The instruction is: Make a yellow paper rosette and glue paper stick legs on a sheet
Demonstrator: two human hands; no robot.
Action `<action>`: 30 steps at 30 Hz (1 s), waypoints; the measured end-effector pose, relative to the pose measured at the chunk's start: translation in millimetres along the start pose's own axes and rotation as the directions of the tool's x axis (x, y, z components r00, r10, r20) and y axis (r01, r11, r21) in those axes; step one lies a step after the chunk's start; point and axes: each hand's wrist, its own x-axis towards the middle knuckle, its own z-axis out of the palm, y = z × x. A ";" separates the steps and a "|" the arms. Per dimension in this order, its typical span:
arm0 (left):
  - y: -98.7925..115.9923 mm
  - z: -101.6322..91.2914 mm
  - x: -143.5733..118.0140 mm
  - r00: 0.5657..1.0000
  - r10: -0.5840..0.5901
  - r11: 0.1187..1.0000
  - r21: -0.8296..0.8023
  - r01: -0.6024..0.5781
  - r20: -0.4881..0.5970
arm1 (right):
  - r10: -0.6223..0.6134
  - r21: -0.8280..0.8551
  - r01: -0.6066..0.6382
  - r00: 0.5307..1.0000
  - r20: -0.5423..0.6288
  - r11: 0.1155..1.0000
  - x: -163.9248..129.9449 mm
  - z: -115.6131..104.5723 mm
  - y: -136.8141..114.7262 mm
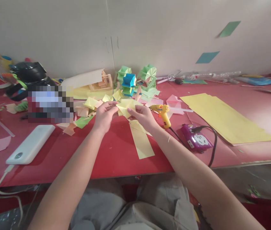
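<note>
A person sits at a red table (116,156) and holds a folded piece of yellow paper (125,108) just above it, at the middle of the view, between both hands. The left hand (104,115) pinches the piece's left edge, fingers curled, thumb on top. The right hand (143,116) is closed on the right edge in the same pinch, thumb pressing a crease from above.

Below the hands a long yellow paper strip (141,142) lies flat on the table; whether it joins the held piece cannot be told. Just right of the right hand rests a yellow hot glue gun (162,112), its cord running to a purple power strip (196,138). Further right lies a stack of yellow sheets (226,121). Behind the hands are small folded paper units (91,107) in yellow and pink, and near the wall stand green and blue folded paper models (137,78). At left lies a white power bank (31,143).

To fold well here, it seems best to keep both pinches close to the crease, line the edges up before pressing, and run the thumb along the fold firmly. The glue gun's tip sits near the right wrist, so care is wise.
</note>
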 end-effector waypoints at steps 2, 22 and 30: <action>0.5 -1.0 1.0 0.999 -0.038 0.999 -0.007 0.038 -0.016 | -0.001 0.003 0.001 1.000 -0.008 1.000 -0.4 -0.5 -1.1; 4.2 -3.9 2.4 0.996 -0.075 0.996 0.049 0.077 -0.042 | -0.022 -0.153 0.025 1.000 0.019 0.988 2.4 -6.4 2.4; 7.7 -3.6 -0.7 0.993 -0.104 0.992 0.081 0.100 0.049 | -0.066 -0.175 0.075 0.996 0.054 0.982 1.8 -7.0 4.3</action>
